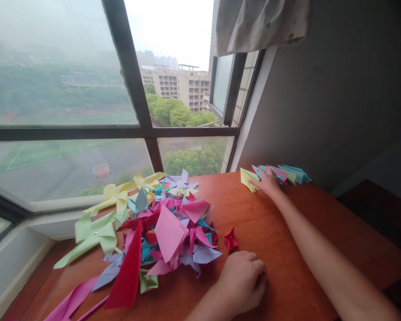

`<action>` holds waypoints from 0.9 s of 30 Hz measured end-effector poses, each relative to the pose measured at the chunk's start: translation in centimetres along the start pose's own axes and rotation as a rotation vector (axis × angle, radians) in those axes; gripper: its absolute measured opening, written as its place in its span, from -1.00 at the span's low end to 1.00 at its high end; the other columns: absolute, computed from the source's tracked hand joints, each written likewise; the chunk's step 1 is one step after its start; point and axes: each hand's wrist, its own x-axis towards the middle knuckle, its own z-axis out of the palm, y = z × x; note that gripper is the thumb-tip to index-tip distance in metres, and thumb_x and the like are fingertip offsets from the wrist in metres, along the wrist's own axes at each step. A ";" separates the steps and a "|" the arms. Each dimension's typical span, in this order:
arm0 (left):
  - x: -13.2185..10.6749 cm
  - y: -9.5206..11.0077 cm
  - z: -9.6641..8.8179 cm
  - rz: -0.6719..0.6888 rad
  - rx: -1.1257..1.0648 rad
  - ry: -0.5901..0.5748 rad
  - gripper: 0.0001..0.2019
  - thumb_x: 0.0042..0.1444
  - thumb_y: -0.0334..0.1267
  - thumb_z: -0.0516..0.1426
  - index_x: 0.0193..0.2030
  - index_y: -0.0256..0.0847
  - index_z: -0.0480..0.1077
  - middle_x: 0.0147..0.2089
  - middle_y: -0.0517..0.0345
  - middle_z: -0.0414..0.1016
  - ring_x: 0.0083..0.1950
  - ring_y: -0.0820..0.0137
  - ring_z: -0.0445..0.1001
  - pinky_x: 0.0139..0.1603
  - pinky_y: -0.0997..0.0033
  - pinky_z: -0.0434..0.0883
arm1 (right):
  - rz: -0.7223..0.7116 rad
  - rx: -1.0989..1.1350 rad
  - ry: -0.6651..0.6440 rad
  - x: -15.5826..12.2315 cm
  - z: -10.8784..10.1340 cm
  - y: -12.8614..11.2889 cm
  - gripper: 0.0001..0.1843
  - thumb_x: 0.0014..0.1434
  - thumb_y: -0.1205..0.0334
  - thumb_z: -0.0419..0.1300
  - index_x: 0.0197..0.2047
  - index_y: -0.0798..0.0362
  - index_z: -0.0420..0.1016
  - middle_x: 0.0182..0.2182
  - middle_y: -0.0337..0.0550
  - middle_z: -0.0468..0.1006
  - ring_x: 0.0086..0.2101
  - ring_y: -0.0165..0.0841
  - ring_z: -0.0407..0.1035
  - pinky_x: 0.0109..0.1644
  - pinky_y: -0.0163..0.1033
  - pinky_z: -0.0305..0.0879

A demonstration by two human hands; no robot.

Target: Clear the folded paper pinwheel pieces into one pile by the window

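Observation:
My right hand (270, 182) reaches to the far right of the table, its thumb and fingers around a paper plane (248, 179) in pale yellow at the left end of a row. Beside it in that row lie other folded paper planes (296, 174) in blue, pink and green. My left hand (242, 278) rests curled on the tabletop, with nothing visible in it. Just beyond its knuckles sits a small red origami star (231, 240). To its left spreads a heap of paper folds, with a pink paper piece (170, 232) on top.
The brown wooden table (280, 249) runs up to the window frame (194, 132). Paper pinwheels (95, 232) in green, yellow and lilac lie along the window side. A large red paper fold (128, 274) stands at the near left. A grey wall (321, 111) borders the right.

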 end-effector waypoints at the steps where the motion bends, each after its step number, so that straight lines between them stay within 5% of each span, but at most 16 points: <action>1: 0.0 0.0 0.0 0.001 0.000 0.000 -0.98 0.08 -0.33 0.13 -0.33 -0.14 0.38 -0.34 0.20 0.50 -0.33 0.38 0.42 -0.35 0.40 0.23 | 0.007 -0.022 -0.044 0.3 0.0 -0.3 -0.29 0.05 -0.19 0.22 0.21 0.00 0.40 0.30 0.11 0.12 0.23 0.09 0.04 0.17 0.07 0.14; 8: 0.1 -0.1 0.4 -0.006 -0.003 -0.003 -0.96 0.08 -0.32 0.13 -0.31 -0.13 0.41 -0.33 0.20 0.50 -0.33 0.38 0.43 -0.34 0.40 0.25 | 0.021 -0.086 -0.147 0.1 0.8 -1.5 -0.40 0.05 -0.07 0.23 0.13 -0.01 0.49 0.20 0.07 0.28 0.17 0.07 0.12 0.14 0.07 0.16; 17: 0.1 0.0 0.3 -0.009 0.019 -0.008 -0.96 0.09 -0.29 0.13 -0.32 -0.13 0.41 -0.34 0.18 0.50 -0.33 0.35 0.44 -0.35 0.38 0.25 | 0.004 -0.021 -0.066 1.6 2.4 0.2 -0.49 0.23 -0.06 0.01 0.00 0.08 0.58 0.08 0.10 0.43 0.10 -0.04 0.24 0.17 0.00 0.14; 27: 0.0 0.0 0.2 -0.007 0.018 -0.037 -0.94 0.11 -0.29 0.12 -0.28 -0.13 0.42 -0.32 0.17 0.51 -0.31 0.36 0.44 -0.33 0.38 0.27 | -0.001 0.011 0.014 2.2 3.1 1.4 -0.61 0.00 0.28 0.17 -0.09 0.07 0.62 0.04 0.06 0.47 0.06 -0.09 0.31 0.19 -0.10 0.15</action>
